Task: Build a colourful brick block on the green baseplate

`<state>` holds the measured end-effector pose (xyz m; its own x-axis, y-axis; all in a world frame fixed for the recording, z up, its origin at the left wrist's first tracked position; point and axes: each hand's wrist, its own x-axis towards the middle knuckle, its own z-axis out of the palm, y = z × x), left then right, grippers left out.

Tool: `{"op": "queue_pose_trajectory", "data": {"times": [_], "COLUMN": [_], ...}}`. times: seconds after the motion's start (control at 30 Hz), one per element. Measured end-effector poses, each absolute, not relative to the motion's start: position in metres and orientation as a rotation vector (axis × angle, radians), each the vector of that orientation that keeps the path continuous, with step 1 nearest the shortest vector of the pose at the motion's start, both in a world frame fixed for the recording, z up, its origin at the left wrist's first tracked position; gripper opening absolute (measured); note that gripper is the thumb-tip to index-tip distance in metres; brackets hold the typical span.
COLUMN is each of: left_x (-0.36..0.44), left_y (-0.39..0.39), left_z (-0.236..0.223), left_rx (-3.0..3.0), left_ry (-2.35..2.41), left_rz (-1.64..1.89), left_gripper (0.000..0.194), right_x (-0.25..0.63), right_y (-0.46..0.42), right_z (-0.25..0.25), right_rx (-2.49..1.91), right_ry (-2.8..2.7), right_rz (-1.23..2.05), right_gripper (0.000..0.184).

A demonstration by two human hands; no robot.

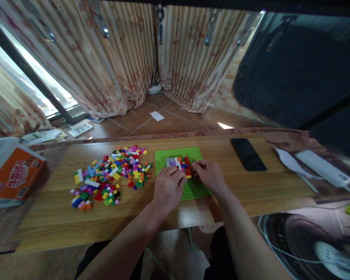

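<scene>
A green studded baseplate (177, 153) lies on the wooden table with a patch of building bricks (177, 162) in grey, white, purple, orange, blue and red on its middle. Over the near left part of this patch rests my left hand (168, 186), its fingers curled and closed; whatever they hold is hidden. At the patch's right side, beside the red bricks (188, 165), my right hand (209, 175) has thumb and fingertips pinched together. Anything between them is too small to make out.
Many loose colourful bricks (113, 171) are spread over the table (134, 221) left of the baseplate. A black phone (248, 154) lies to the right, with a white power strip (323, 167) beyond it. An orange and white box (16, 173) stands at far left.
</scene>
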<state>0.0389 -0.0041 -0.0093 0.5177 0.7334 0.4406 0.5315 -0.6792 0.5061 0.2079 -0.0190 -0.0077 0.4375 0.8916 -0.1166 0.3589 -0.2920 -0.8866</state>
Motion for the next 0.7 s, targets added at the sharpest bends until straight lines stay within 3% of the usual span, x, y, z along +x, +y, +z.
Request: {"op": "queue_pose_trajectory", "data": {"times": [0.7], "left_x": [0.047], "left_y": [-0.011], "left_z": [-0.007], "left_rx": [2.453], "left_ry": [1.15], "left_rz": [0.949], "left_gripper": [0.018], "right_x": [0.209], "right_y": [-0.027], "right_z": [0.004], "right_rx": [-1.678], "right_ry": [-1.07], "right_rz": [1.137], "right_gripper": [0.033]}}
